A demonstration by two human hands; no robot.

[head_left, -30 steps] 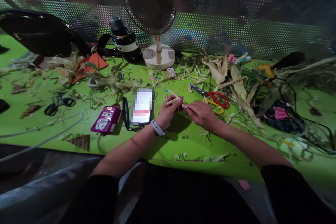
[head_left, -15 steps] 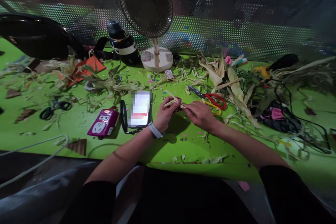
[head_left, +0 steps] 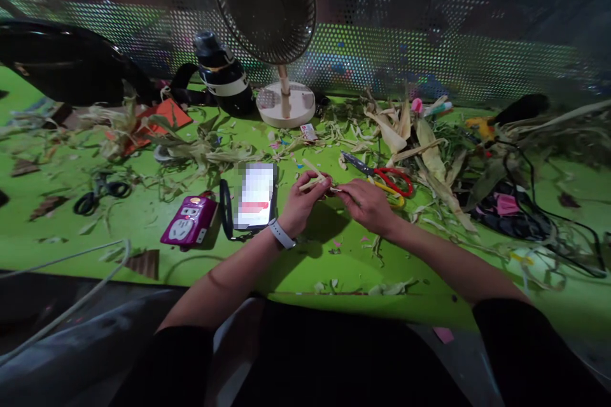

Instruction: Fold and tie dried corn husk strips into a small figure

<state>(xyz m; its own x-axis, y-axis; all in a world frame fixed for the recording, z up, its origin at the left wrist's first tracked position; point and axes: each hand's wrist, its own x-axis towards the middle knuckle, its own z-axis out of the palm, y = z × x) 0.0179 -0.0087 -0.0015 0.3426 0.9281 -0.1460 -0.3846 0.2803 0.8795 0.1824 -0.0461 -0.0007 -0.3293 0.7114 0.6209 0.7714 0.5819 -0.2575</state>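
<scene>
My left hand point(head_left: 301, 202) is closed, pinching pale strips of corn husk point(head_left: 312, 170) that stick up between thumb and fingers. Close on its right, my right hand point(head_left: 367, 203) pinches the other end of the husk piece, a thin tip showing between the two hands. The exact shape of what lies inside the fingers is too small to make out. Just behind my right hand lie red-handled scissors point(head_left: 394, 180) and a yellow handle point(head_left: 395, 198), partly hidden. Left of my left hand rests a phone point(head_left: 256, 196) with a lit, blurred screen.
A purple power adapter point(head_left: 189, 221) and black scissors point(head_left: 101, 193) lie leftward. Behind stand a fan point(head_left: 286, 113) and a dark bottle point(head_left: 223, 82). Dried husks point(head_left: 432, 146), a yellow glue gun point(head_left: 481, 128) and its black cable are at right. Scraps litter the green table point(head_left: 296, 280).
Both hands stay almost in place; my right hand's fingers have shifted slightly away from my left hand, with a little more gap between them. The view has tilted slightly.
</scene>
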